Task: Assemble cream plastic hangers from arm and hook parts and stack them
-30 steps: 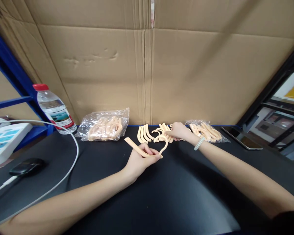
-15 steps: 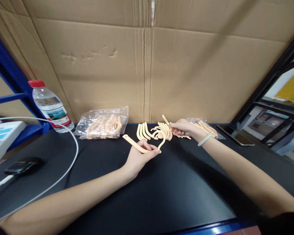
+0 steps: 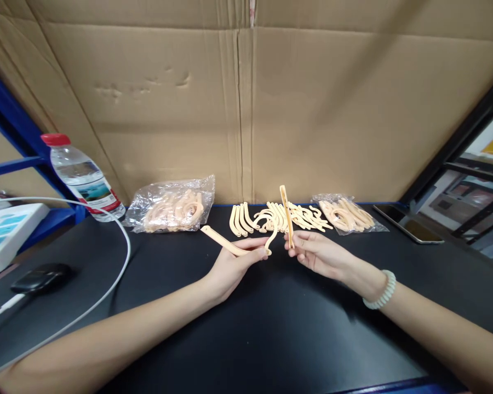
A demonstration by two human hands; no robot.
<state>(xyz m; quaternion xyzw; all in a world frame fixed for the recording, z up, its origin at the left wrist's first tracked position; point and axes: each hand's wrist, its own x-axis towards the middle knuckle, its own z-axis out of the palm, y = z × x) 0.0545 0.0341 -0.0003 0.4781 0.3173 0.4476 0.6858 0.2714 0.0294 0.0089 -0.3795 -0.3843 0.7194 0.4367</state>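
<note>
My left hand (image 3: 233,266) is closed around a beige plastic hanger arm (image 3: 219,239) and a curved hanger hook (image 3: 275,232), which meet at its fingertips. Whether the two are joined there I cannot tell. To the right, my right hand (image 3: 318,253) pinches a second hanger arm (image 3: 286,210) by its lower end and keeps it upright, its grooved edge facing me. The hands are a short gap apart. Behind them on the black table (image 3: 246,334) lie loose hanger arms (image 3: 241,220) in a row and a pile of smaller beige pieces (image 3: 310,216).
A clear bag of beige hooks (image 3: 172,208) lies back left, beside a water bottle (image 3: 86,178). Another bag of parts (image 3: 347,212) and a phone (image 3: 408,224) lie back right. A white cable (image 3: 125,260) and a black device (image 3: 41,277) are at left. Cardboard (image 3: 168,109) stands behind.
My right hand has drawn back from the pile toward my left hand, bringing the hanger arm with it. My left hand has barely moved and keeps its hold.
</note>
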